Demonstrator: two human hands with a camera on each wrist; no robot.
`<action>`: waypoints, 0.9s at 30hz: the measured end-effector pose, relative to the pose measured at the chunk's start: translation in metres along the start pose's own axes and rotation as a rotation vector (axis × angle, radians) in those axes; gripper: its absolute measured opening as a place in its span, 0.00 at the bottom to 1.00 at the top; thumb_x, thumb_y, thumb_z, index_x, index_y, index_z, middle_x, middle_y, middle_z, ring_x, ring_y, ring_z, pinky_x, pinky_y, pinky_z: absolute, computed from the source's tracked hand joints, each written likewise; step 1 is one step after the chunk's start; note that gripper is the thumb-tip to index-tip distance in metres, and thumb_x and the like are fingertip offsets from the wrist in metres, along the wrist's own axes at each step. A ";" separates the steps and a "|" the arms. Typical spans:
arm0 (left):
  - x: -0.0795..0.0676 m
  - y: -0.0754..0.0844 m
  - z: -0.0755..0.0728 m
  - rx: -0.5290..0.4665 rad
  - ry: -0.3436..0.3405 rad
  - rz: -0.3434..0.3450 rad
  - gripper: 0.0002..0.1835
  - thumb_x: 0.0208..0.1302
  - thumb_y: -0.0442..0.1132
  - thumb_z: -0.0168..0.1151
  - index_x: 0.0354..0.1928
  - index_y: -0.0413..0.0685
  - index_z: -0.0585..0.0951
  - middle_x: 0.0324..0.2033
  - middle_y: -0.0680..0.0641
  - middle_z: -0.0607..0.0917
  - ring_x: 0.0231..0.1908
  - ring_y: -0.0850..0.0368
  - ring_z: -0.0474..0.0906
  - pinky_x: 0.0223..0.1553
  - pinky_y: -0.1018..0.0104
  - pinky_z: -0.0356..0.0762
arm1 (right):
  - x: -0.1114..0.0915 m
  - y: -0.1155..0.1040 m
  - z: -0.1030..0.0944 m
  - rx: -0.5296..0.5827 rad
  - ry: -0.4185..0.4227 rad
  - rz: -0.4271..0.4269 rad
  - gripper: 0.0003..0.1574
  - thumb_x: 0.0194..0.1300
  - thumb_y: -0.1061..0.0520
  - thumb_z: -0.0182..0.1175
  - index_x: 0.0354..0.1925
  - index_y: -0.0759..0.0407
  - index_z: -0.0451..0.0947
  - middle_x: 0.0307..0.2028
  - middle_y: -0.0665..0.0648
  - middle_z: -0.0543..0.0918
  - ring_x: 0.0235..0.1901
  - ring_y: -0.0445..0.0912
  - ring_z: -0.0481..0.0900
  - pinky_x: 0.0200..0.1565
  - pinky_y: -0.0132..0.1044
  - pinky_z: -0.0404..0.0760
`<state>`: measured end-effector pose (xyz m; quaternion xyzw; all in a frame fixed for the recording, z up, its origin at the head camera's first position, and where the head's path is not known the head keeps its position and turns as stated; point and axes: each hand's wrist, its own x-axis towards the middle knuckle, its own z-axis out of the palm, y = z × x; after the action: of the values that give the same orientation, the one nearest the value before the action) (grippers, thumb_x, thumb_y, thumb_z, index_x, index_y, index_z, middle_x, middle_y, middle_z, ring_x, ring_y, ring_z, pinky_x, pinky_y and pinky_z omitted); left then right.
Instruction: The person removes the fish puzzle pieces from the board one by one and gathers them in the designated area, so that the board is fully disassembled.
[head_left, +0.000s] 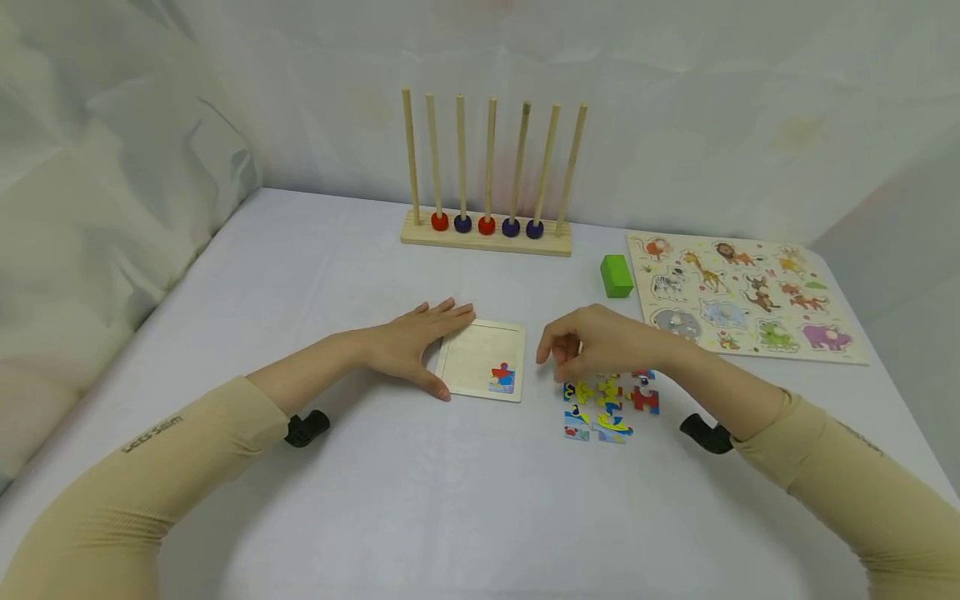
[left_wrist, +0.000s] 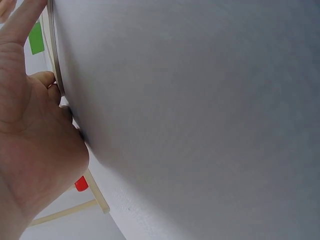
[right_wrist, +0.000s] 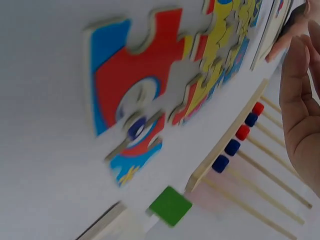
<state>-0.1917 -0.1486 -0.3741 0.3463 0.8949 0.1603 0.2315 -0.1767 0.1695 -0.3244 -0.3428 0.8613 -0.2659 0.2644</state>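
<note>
A small square wooden puzzle tray (head_left: 477, 352) lies mid-table, with red and blue jigsaw pieces (head_left: 502, 378) in its lower right corner. My left hand (head_left: 408, 342) spreads flat at the tray's left side, thumb and fingers touching its edge. To the right, my right hand (head_left: 603, 337) hovers over loose jigsaw pieces (head_left: 643, 398), fingers loosely bent, thumb apart from the index finger. Nothing shows between those fingers. Part of the pile is hidden beneath this hand; the right wrist view shows red, blue and yellow pieces (right_wrist: 135, 70) lying flat, several close together.
A wooden peg rack (head_left: 486, 239) with red and blue beads stands at the back. Near it is a green block (head_left: 617, 277), beside an animal puzzle board (head_left: 750, 292) at the right. Black curved objects (head_left: 307, 428) show under both wrists.
</note>
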 end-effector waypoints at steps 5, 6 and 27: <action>-0.001 0.001 -0.001 -0.013 0.004 0.007 0.66 0.45 0.69 0.73 0.79 0.53 0.46 0.80 0.53 0.44 0.81 0.50 0.32 0.79 0.43 0.32 | 0.018 -0.009 0.007 -0.008 -0.026 -0.021 0.12 0.59 0.58 0.71 0.42 0.49 0.84 0.29 0.47 0.79 0.33 0.42 0.76 0.37 0.31 0.76; -0.001 0.000 -0.001 -0.013 0.004 0.009 0.66 0.45 0.69 0.73 0.79 0.53 0.46 0.80 0.53 0.44 0.81 0.49 0.32 0.79 0.43 0.32 | 0.022 -0.011 0.008 -0.008 -0.033 -0.024 0.12 0.58 0.58 0.70 0.42 0.49 0.84 0.29 0.47 0.79 0.33 0.42 0.76 0.36 0.31 0.76; -0.001 -0.003 -0.001 -0.024 0.008 0.028 0.66 0.45 0.70 0.72 0.79 0.53 0.46 0.80 0.53 0.43 0.81 0.49 0.32 0.79 0.41 0.32 | 0.057 -0.018 0.024 -0.047 -0.098 -0.075 0.17 0.56 0.57 0.73 0.43 0.48 0.80 0.34 0.51 0.79 0.34 0.42 0.74 0.40 0.32 0.75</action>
<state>-0.1927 -0.1513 -0.3745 0.3555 0.8889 0.1755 0.2295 -0.1887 0.1100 -0.3456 -0.3935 0.8399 -0.2383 0.2880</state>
